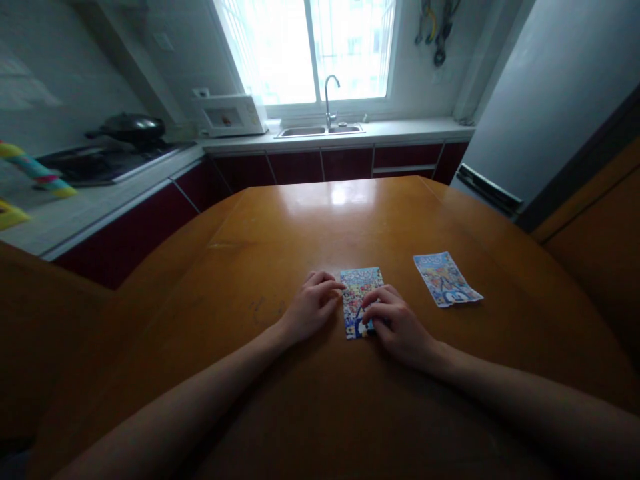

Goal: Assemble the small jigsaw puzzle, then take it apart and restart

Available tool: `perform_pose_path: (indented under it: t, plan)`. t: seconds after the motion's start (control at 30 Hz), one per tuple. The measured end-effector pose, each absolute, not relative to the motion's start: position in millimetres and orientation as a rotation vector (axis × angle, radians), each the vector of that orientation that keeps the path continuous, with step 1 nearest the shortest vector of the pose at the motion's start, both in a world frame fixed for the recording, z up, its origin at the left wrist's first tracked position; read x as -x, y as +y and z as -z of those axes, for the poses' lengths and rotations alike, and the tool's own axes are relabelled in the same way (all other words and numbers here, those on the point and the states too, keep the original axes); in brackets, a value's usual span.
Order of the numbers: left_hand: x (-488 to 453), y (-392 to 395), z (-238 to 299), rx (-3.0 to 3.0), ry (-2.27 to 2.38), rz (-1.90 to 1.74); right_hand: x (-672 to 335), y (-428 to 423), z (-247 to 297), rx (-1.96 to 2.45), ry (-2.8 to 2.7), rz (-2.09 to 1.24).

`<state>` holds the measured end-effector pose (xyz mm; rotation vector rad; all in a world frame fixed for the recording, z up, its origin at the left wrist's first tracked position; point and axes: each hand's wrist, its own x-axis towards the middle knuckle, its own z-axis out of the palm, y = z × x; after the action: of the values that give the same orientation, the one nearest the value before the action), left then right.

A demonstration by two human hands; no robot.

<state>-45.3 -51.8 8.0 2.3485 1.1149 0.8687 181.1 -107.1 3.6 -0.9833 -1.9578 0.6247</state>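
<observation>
A small rectangular jigsaw puzzle (353, 293) with a busy, many-coloured picture lies flat on the wooden table between my hands. My left hand (316, 303) rests at its left side, fingers loosely bent and apart, with the fingertips at the edge. Over the lower right part lies my right hand (397, 323), fingers curved and spread, fingertips down on the surface; that corner is hidden beneath it. To the right, a creased paper sheet (443, 277) with a similar blue-topped picture lies apart from both hands.
The polished wooden table (310, 227) has rounded sides. Beyond it, a counter carries a sink (320, 131), a white microwave (233, 115) and a stove with a dark pan (131, 127). A grey refrigerator (545, 100) stands at right. A colourful toy-like object (37, 170) sits at far left.
</observation>
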Motion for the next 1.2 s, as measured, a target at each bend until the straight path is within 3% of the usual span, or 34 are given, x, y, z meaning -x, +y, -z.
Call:
perform_pose_path:
  t: [0.27,0.8,1.03,1.2]
  plan:
    - [43,-52,-4,-2.391,1.127,-0.857,-182,-104,-1,1.006,-1.825,-0.639]
    - [38,-58,-7,-2.659,1.245,-0.474,-189,-76,4,1.214,-1.536,-0.518]
    - [40,-62,-13,-2.734,1.236,-0.505,-211,-75,-21,1.313,-1.720,-0.344]
    - [31,-68,-15,-2.763,1.159,-0.238,-242,-90,-17,1.566,-1.907,-0.151]
